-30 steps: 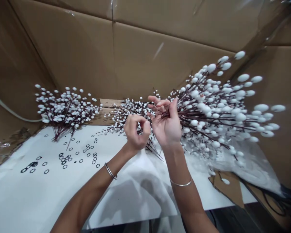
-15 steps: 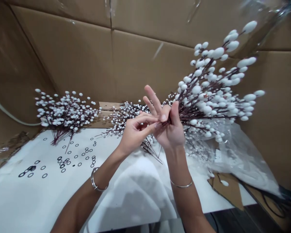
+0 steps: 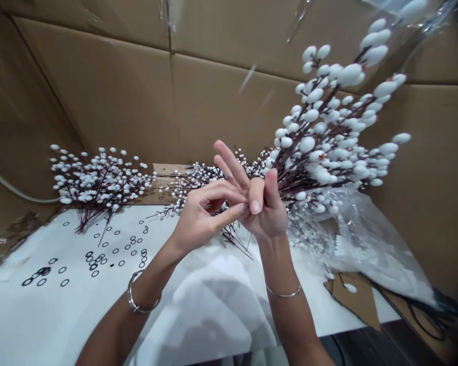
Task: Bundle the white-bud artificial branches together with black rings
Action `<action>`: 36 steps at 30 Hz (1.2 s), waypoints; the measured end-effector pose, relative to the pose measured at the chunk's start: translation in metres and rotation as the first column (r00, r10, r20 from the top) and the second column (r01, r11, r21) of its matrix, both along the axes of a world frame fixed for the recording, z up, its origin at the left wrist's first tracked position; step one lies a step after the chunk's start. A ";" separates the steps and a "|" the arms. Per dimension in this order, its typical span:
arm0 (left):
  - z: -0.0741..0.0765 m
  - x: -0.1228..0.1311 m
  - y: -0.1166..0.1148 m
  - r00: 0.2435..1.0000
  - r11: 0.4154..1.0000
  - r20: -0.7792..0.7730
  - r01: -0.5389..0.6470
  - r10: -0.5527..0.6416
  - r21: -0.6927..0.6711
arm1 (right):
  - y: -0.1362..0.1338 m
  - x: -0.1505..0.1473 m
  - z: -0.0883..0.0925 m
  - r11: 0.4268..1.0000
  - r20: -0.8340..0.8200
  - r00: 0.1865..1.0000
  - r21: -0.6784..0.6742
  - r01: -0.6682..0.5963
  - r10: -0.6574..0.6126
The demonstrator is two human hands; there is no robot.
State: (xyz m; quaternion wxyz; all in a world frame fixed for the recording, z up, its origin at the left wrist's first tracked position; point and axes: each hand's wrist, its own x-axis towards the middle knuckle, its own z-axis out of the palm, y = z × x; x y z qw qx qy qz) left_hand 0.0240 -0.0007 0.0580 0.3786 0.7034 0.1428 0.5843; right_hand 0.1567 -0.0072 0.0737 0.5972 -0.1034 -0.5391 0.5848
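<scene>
A bunch of artificial white berry branches [image 3: 328, 132] leans up and to the right from my right hand [image 3: 269, 211]. The thumb and index finger of that hand close around the dark stems, while other fingers stretch up and away. Against the right palm, near the stem ends, my left hand [image 3: 204, 216] pinches thumb and fingertips together. What lies in this pinch is too small and covered to make out. The stem ends are mostly hidden behind the fingers.
Several small black rings [image 3: 99, 259] lie scattered on the white tabletop [image 3: 61, 320]. Another berry bunch [image 3: 99, 183] rests at the left, with more branches [image 3: 191, 175] behind my hands. Clear plastic wrap [image 3: 381, 244] and a cardboard piece [image 3: 354, 300] are at the right; cardboard walls [image 3: 229, 101] stand behind.
My left hand has shifted slightly left and down, still pinching near the right palm. The held bunch has moved a little closer and tipped somewhat more upright.
</scene>
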 end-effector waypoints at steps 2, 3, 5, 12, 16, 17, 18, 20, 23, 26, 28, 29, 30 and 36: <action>0.002 -0.002 -0.001 1.000 1.000 -0.020 -0.004 0.004 0.000 | 0.000 0.000 0.000 1.000 -0.012 1.000 -0.025 -0.014 0.014; 0.003 -0.003 -0.002 0.999 1.000 -0.031 -0.012 0.012 -0.002 | -0.001 -0.001 0.000 0.999 -0.017 1.000 -0.040 -0.026 0.025; 0.006 -0.005 -0.004 0.998 0.999 -0.056 -0.034 0.033 -0.006 | -0.001 -0.003 0.003 0.996 -0.021 0.998 -0.070 -0.059 0.058; 0.010 -0.008 -0.007 0.984 0.987 -0.121 -0.140 0.131 -0.073 | -0.005 -0.008 0.010 0.983 -0.015 0.993 -0.143 -0.119 0.118; 0.010 -0.009 -0.007 0.985 0.976 -0.132 -0.137 0.115 -0.170 | -0.004 -0.009 0.008 0.980 -0.032 0.994 -0.164 -0.111 0.107; 0.010 -0.009 -0.007 0.985 0.970 -0.132 -0.132 0.106 -0.203 | -0.004 -0.009 0.008 0.981 -0.038 0.995 -0.167 -0.101 0.096; 0.009 -0.009 -0.007 0.986 0.963 -0.134 -0.126 0.096 -0.238 | -0.003 -0.010 0.007 0.981 -0.044 0.996 -0.171 -0.088 0.082; 0.009 -0.009 -0.006 0.988 0.947 -0.137 -0.110 0.072 -0.300 | -0.002 -0.010 0.007 0.981 -0.052 0.997 -0.181 -0.065 0.057; 0.010 -0.010 -0.005 0.991 0.933 -0.130 -0.071 0.026 -0.352 | -0.001 -0.012 0.007 0.976 -0.051 0.998 -0.212 -0.056 0.046; 0.011 -0.011 -0.003 0.993 0.929 -0.122 -0.049 0.005 -0.367 | -0.001 -0.013 0.007 0.968 -0.056 0.997 -0.241 -0.071 0.059; 0.011 -0.011 -0.002 0.993 0.931 -0.120 -0.054 0.011 -0.362 | -0.001 -0.014 0.006 0.965 -0.064 0.995 -0.249 -0.088 0.075; 0.011 -0.012 -0.001 0.992 0.933 -0.122 -0.055 0.012 -0.355 | -0.001 -0.014 0.006 0.964 -0.067 0.994 -0.249 -0.095 0.081; 0.011 -0.012 0.000 0.992 0.937 -0.125 -0.052 0.009 -0.346 | 0.000 -0.014 0.005 0.964 -0.068 0.994 -0.247 -0.099 0.085; 0.010 -0.014 0.001 0.986 0.958 -0.154 -0.107 0.068 -0.264 | 0.006 -0.017 0.000 0.972 -0.050 0.999 -0.233 -0.027 0.016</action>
